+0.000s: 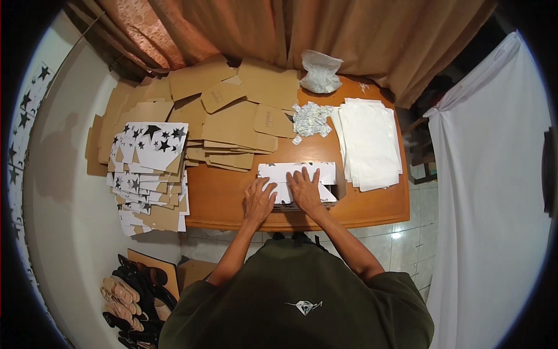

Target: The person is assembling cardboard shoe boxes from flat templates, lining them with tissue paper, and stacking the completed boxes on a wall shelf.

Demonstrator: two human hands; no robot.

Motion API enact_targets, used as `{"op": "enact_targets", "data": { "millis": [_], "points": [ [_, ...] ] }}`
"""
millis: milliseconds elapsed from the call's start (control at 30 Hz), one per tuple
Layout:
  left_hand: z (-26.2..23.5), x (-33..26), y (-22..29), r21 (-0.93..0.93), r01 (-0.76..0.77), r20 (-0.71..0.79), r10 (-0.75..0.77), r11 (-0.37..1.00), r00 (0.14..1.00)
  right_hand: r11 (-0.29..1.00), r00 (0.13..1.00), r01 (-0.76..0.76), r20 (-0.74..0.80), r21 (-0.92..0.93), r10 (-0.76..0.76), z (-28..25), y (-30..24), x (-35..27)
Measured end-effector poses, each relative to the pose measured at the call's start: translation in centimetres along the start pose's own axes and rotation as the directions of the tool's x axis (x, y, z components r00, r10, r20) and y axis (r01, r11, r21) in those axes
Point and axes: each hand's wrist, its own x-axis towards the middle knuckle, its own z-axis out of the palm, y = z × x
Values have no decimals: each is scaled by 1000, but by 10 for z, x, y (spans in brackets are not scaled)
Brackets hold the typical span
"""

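Observation:
A white cardboard box with dark star marks (326, 172) sits at the front edge of the table, its flaps partly folded over. A dark gap shows at its right end, beside a raised side flap. My left hand (260, 198) rests against the box's left end, fingers apart and slightly bent. My right hand (304, 189) lies on top of the white flaps with its fingers spread. Neither hand grips anything. What is inside the box is mostly hidden.
Star-patterned flat boxes (154, 148) are stacked at the left, brown cardboard pieces (232, 125) behind them. Small white packets (312, 119) lie in a heap near a clear plastic bag (321, 72). White sheets (369, 145) are piled at the right. Shoes (125, 296) stand at lower left.

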Motion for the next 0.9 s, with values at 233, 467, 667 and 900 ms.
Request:
{"op": "enact_targets", "data": {
  "millis": [233,467,667,900],
  "points": [
    [14,33,21,-29,-97,205,101,995,973,999,997,44,-62,-18,-45,-1,8,-11],
    [14,49,22,9,-90,261,84,996,962,870,933,-238,-147,431,328,-134,26,-30],
    [11,68,36,37,-97,303,81,995,949,809,890,-179,-258,560,375,-104,81,-71],
    [35,81,36,9,-29,361,24,1000,932,815,945,-10,-260,579,197,-64,66,-75]
  ]
}}
